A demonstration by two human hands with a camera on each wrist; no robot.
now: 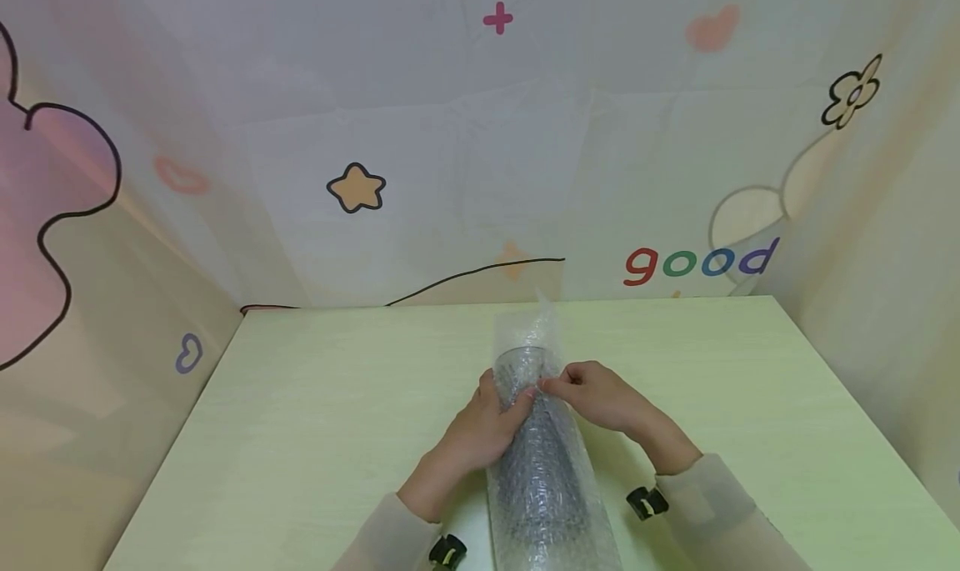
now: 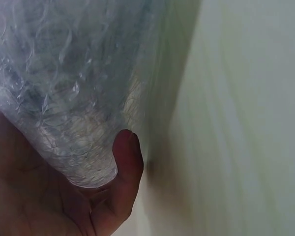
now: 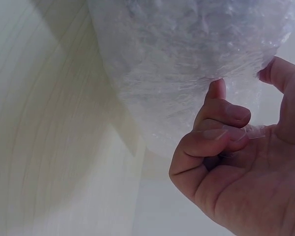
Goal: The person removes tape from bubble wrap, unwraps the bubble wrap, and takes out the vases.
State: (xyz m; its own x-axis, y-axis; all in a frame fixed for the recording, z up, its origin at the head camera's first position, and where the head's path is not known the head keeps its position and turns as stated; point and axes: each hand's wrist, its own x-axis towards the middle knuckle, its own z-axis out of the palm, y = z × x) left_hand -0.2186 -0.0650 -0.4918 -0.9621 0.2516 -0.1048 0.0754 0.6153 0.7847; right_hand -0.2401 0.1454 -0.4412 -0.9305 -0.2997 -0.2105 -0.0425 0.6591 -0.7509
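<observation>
A long bundle of clear bubble wrap (image 1: 542, 479) lies on the table, pointing away from me. Through the wrap shows a dark grey, rounded shape with a circular rim at its far end; its kind cannot be made out. My left hand (image 1: 480, 429) grips the bundle's left side, thumb on top, and the left wrist view shows that hand (image 2: 103, 201) curled round the wrap. On the right, my right hand (image 1: 600, 396) pinches the wrap near the left thumb. A small clear strip, like tape (image 3: 255, 131), shows by its curled fingers in the right wrist view.
The pale green table (image 1: 337, 388) reaches back to a printed cloth backdrop (image 1: 435, 121), which also hangs along both sides. Each sleeve has a small black clip (image 1: 647, 502) near its cuff. Loose wrap (image 1: 525, 328) sticks up past the bundle's far end.
</observation>
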